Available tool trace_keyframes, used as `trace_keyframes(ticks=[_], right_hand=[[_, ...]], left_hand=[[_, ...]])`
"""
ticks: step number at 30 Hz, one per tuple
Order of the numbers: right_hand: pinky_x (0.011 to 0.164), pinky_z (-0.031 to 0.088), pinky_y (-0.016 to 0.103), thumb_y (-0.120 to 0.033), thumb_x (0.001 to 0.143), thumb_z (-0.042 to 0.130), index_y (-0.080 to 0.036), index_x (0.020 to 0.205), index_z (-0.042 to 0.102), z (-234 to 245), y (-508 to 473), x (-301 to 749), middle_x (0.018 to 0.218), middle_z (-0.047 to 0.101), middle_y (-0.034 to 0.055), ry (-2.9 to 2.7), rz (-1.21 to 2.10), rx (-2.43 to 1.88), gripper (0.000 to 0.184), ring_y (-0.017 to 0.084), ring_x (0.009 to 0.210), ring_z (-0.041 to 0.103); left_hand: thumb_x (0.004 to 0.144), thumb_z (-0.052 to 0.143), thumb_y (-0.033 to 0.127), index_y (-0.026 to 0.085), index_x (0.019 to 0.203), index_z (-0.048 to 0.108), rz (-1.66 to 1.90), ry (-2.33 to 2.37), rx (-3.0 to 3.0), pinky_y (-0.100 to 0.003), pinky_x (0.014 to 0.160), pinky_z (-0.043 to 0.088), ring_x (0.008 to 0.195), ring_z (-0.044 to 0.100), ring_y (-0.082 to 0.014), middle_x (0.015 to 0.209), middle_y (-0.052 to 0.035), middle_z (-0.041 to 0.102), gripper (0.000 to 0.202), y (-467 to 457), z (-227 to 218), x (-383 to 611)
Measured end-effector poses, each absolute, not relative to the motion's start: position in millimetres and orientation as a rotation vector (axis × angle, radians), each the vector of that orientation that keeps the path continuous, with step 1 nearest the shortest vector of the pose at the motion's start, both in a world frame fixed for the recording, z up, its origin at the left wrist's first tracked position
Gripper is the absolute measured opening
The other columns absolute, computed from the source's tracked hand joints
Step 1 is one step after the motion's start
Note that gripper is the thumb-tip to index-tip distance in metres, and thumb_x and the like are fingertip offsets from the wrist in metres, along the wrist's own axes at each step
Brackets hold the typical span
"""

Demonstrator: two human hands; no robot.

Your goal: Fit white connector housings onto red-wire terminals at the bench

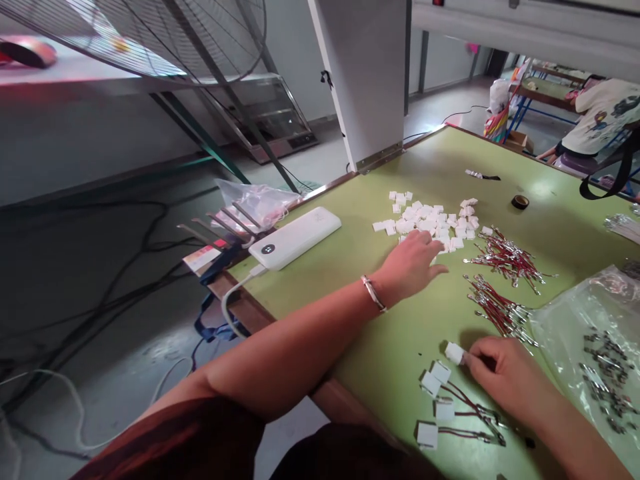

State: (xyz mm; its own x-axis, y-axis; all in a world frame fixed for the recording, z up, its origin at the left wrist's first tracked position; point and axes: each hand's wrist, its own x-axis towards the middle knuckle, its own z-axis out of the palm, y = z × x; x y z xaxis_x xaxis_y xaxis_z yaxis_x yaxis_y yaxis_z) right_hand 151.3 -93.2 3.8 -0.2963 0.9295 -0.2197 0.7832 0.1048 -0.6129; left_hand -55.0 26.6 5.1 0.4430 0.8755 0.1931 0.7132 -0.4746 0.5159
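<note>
Nearest: finished white clips (434,393) with red wires lying on tabletop (400,333). Right hand (505,373) pinching one clip (454,353). Left hand (413,265) loose, fingers on clip pile (433,220). Assembly step; probably needs wire (497,310) next.

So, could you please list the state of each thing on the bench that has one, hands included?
left hand: palm down, fingers in the pile
white connector pile: loose, scattered
right hand: pinching a white connector
white connector: held, on the table
finished pieces: wired, lying in a group
red wire bundles: loose, unattached
power bank: cable plugged in
clear bag: lying flat, small parts on it
</note>
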Motion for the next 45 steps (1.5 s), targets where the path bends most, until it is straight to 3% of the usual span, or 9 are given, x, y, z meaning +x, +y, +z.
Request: trace_keyframes(ticks=[2, 4, 9, 16, 21, 24, 28, 33, 45], right_hand=[[0.057, 0.04, 0.027, -0.034, 0.086, 0.047, -0.022, 0.06, 0.062, 7, -91, 159, 0.062, 0.063, 0.0011, -2.201, 0.872, -1.712, 0.032, 0.015, 0.059, 0.056], [0.062, 0.043, 0.029, -0.034, 0.086, 0.047, -0.023, 0.07, 0.067, 10, -86, 172, 0.073, 0.068, 0.002, -2.171, 0.686, -1.782, 0.028, 0.017, 0.065, 0.059], [0.062, 0.042, 0.031, -0.034, 0.085, 0.049, -0.023, 0.084, 0.068, 7, -71, 200, 0.087, 0.068, 0.0032, -2.137, 0.263, -1.989, 0.022, 0.018, 0.067, 0.06], [0.056, 0.035, 0.03, -0.028, 0.092, 0.044, -0.022, 0.087, 0.066, -14, -66, 176, 0.089, 0.065, 0.0052, -2.227, -0.01, -2.009, 0.023, 0.018, 0.07, 0.058], [0.058, 0.037, 0.029, -0.029, 0.091, 0.044, -0.021, 0.081, 0.061, -9, -64, 177, 0.087, 0.063, 0.0057, -2.126, 0.021, -1.922, 0.021, 0.018, 0.07, 0.058], [0.061, 0.041, 0.029, -0.031, 0.089, 0.045, -0.021, 0.083, 0.058, -1, -69, 177, 0.084, 0.065, 0.0054, -2.009, 0.114, -1.788, 0.018, 0.018, 0.071, 0.059], [0.055, 0.04, 0.027, -0.034, 0.087, 0.048, -0.023, 0.08, 0.055, 4, -77, 171, 0.066, 0.064, -0.0001, -1.984, 0.306, -1.755, 0.015, 0.016, 0.056, 0.056], [0.054, 0.038, 0.026, -0.033, 0.087, 0.048, -0.023, 0.078, 0.054, -1, -78, 167, 0.061, 0.062, -0.0015, -2.064, 0.316, -1.736, 0.014, 0.015, 0.052, 0.055], [0.049, 0.035, 0.024, -0.025, 0.088, 0.048, -0.022, 0.076, 0.052, -6, -79, 172, 0.059, 0.06, -0.004, -2.182, -0.039, -1.635, 0.012, 0.013, 0.048, 0.052]], left_hand=[[0.087, 0.059, 0.021, 0.013, 0.089, 0.066, 0.477, 1.413, 2.438, -0.036, 0.081, 0.042, 0.094, 0.05, -0.025, 0.095, -0.0114, 0.056, 0.011, 35, -1, -57], [0.087, 0.052, 0.013, 0.013, 0.083, 0.065, 0.393, 1.409, 2.493, -0.032, 0.074, 0.041, 0.09, 0.05, -0.0232, 0.092, -0.0111, 0.054, 0.014, 38, -7, -57], [0.085, 0.047, 0.006, 0.012, 0.089, 0.064, 0.382, 1.369, 2.462, -0.028, 0.063, 0.039, 0.076, 0.05, -0.0174, 0.099, -0.0118, 0.05, 0.018, 35, -12, -54], [0.084, 0.055, 0.013, 0.015, 0.086, 0.065, 0.789, 1.276, 2.27, -0.031, 0.078, 0.044, 0.087, 0.054, -0.0176, 0.1, -0.0089, 0.056, 0.01, 36, -1, -58], [0.079, 0.065, 0.021, 0.016, 0.081, 0.063, 0.826, 1.012, 1.628, -0.027, 0.066, 0.046, 0.065, 0.057, -0.0113, 0.071, -0.0014, 0.063, 0.006, 21, 4, -45], [0.082, 0.064, 0.019, 0.014, 0.085, 0.062, 0.667, 0.891, 1.195, -0.025, 0.059, 0.045, 0.057, 0.059, -0.0095, 0.065, -0.0013, 0.065, 0.007, 10, -3, -34], [0.083, 0.064, 0.016, 0.012, 0.086, 0.065, 0.637, 0.831, 0.897, -0.024, 0.06, 0.044, 0.054, 0.057, -0.0071, 0.063, -0.0011, 0.065, 0.005, 6, -12, -28], [0.082, 0.069, 0.018, 0.01, 0.086, 0.067, 0.623, 0.772, 0.841, -0.025, 0.062, 0.042, 0.056, 0.058, -0.0079, 0.063, -0.0024, 0.065, 0.009, 8, -9, -31], [0.078, 0.07, 0.02, 0.011, 0.082, 0.064, 0.604, 0.79, 0.921, -0.023, 0.056, 0.04, 0.053, 0.059, -0.0072, 0.062, 0.0003, 0.065, 0.012, 8, -11, -31]])
